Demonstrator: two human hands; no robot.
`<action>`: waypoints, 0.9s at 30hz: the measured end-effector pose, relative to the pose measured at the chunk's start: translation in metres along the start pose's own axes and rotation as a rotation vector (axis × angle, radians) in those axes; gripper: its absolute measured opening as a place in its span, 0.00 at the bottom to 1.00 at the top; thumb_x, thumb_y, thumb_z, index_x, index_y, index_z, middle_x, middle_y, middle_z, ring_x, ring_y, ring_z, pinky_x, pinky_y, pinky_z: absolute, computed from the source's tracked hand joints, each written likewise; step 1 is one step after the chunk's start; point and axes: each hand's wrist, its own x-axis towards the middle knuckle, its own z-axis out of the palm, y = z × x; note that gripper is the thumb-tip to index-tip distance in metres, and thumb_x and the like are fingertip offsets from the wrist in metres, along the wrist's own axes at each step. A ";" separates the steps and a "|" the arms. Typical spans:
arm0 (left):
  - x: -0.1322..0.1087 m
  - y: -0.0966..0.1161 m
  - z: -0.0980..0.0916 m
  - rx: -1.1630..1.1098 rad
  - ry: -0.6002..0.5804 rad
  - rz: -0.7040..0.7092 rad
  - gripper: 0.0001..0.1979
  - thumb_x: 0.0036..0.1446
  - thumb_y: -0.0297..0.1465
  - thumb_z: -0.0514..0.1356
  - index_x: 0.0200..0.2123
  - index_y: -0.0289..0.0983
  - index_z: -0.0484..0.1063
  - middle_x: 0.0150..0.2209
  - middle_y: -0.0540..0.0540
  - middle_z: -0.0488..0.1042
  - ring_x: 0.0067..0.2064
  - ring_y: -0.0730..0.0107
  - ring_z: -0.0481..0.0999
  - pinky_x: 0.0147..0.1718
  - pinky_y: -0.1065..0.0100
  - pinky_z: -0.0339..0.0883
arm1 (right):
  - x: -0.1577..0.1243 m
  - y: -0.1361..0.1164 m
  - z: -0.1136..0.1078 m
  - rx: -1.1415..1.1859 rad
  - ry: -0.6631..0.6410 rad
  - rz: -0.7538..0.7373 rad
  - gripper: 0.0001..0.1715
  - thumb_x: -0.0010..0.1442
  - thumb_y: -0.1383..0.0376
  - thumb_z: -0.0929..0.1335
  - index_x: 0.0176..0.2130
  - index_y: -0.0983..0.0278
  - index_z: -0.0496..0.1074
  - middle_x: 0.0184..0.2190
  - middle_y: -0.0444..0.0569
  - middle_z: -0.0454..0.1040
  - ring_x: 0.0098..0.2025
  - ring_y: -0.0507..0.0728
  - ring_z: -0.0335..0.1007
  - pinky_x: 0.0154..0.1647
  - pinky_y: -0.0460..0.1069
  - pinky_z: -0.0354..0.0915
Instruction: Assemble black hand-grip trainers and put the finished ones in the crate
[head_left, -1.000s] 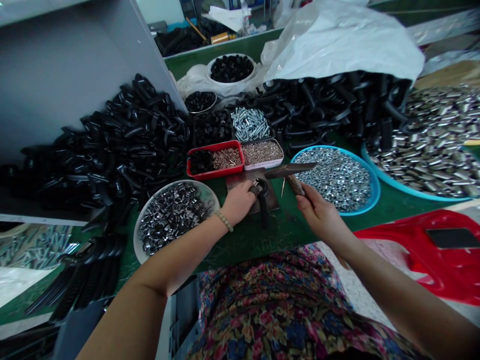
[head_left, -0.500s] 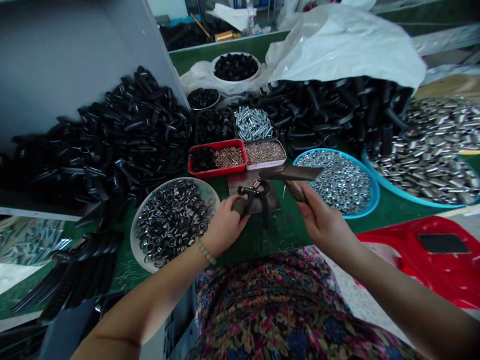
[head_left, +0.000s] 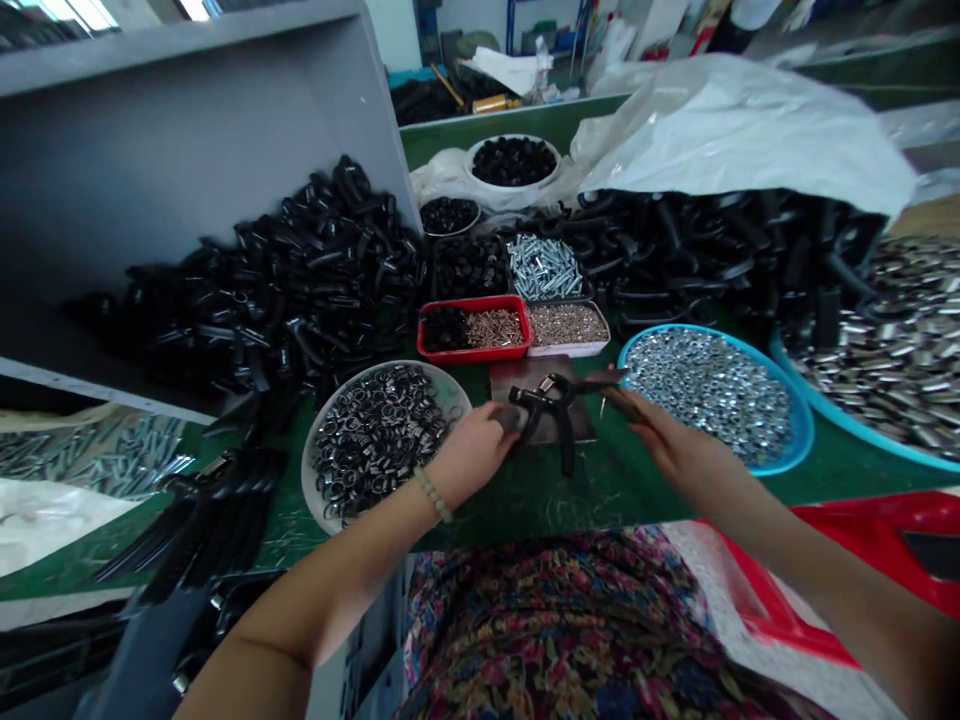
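Note:
My left hand [head_left: 472, 452] is closed round the grey-tipped end of a black hand-grip piece [head_left: 547, 405], which has a metal spring at its top and lies over a small dark metal plate [head_left: 517, 375]. My right hand [head_left: 667, 445] is closed on the wooden handle of a flat metal tool [head_left: 604, 380], whose blade lies over the piece's top. A pin pokes down beside my right thumb.
A white bowl of dark rings [head_left: 371, 440] sits by my left hand, a blue basin of silver nuts [head_left: 712, 395] by my right. Red [head_left: 472, 330] and white [head_left: 568, 328] trays of small parts lie behind the plate. Piles of black handles [head_left: 285, 290] fill both sides.
My left hand slid from the top of the piece to its grey end. The tool came down lower onto the piece. The camera shifted, moving everything rightward in view.

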 end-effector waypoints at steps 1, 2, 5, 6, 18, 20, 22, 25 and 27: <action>0.011 -0.014 -0.013 0.008 0.065 -0.046 0.14 0.62 0.31 0.53 0.48 0.35 0.71 0.46 0.40 0.73 0.45 0.63 0.72 0.48 0.64 0.66 | 0.000 0.019 -0.004 -0.112 0.053 0.030 0.29 0.64 0.57 0.60 0.63 0.56 0.59 0.42 0.59 0.77 0.28 0.64 0.75 0.24 0.54 0.67; 0.025 -0.028 -0.027 0.050 0.139 -0.107 0.13 0.62 0.31 0.53 0.47 0.35 0.72 0.45 0.40 0.74 0.46 0.62 0.72 0.49 0.63 0.65 | 0.001 0.040 -0.008 -0.244 0.085 0.062 0.30 0.65 0.56 0.59 0.64 0.58 0.57 0.41 0.62 0.77 0.25 0.64 0.74 0.21 0.54 0.64; 0.066 -0.065 -0.064 0.274 0.112 -0.231 0.12 0.60 0.28 0.54 0.45 0.33 0.72 0.40 0.38 0.75 0.45 0.57 0.73 0.47 0.60 0.66 | 0.008 0.095 -0.021 -0.531 0.164 0.114 0.30 0.64 0.55 0.60 0.63 0.59 0.60 0.32 0.62 0.75 0.16 0.60 0.65 0.16 0.53 0.56; 0.077 -0.072 -0.072 0.339 0.043 -0.242 0.12 0.59 0.27 0.55 0.44 0.33 0.73 0.39 0.37 0.76 0.44 0.56 0.74 0.45 0.60 0.66 | 0.010 0.104 -0.023 -0.580 0.182 0.098 0.28 0.64 0.55 0.60 0.61 0.59 0.62 0.30 0.61 0.75 0.17 0.60 0.64 0.17 0.54 0.56; 0.097 -0.077 -0.073 0.563 -0.153 -0.135 0.11 0.55 0.25 0.55 0.41 0.33 0.74 0.40 0.37 0.74 0.44 0.56 0.74 0.45 0.61 0.66 | 0.035 -0.062 0.046 -0.156 -0.199 0.100 0.14 0.59 0.56 0.63 0.33 0.65 0.65 0.31 0.55 0.75 0.32 0.60 0.73 0.29 0.50 0.62; 0.095 -0.083 -0.074 0.469 -0.086 -0.157 0.10 0.54 0.26 0.57 0.39 0.33 0.74 0.41 0.37 0.73 0.44 0.56 0.74 0.46 0.61 0.65 | 0.039 -0.055 0.049 0.113 -0.192 0.200 0.10 0.56 0.59 0.65 0.32 0.63 0.62 0.26 0.50 0.73 0.25 0.56 0.71 0.24 0.47 0.60; 0.091 -0.084 -0.075 0.309 0.016 -0.203 0.09 0.54 0.26 0.57 0.37 0.33 0.75 0.45 0.38 0.71 0.42 0.60 0.74 0.47 0.62 0.66 | 0.038 -0.043 0.047 0.546 -0.222 0.299 0.13 0.54 0.58 0.66 0.34 0.61 0.57 0.17 0.39 0.66 0.15 0.51 0.61 0.16 0.44 0.53; 0.080 -0.068 -0.072 -0.057 0.180 -0.272 0.10 0.54 0.27 0.57 0.39 0.33 0.74 0.46 0.41 0.71 0.38 0.69 0.74 0.45 0.65 0.68 | 0.025 -0.034 0.039 1.185 -0.251 0.377 0.20 0.54 0.54 0.68 0.39 0.59 0.54 0.12 0.30 0.57 0.09 0.46 0.44 0.11 0.41 0.41; 0.068 -0.042 -0.064 -0.542 0.217 -0.334 0.10 0.54 0.28 0.58 0.40 0.34 0.73 0.41 0.45 0.73 0.36 0.73 0.74 0.42 0.67 0.70 | 0.014 -0.037 0.035 1.470 -0.257 0.368 0.20 0.56 0.52 0.67 0.40 0.59 0.55 0.13 0.30 0.56 0.09 0.44 0.40 0.11 0.40 0.40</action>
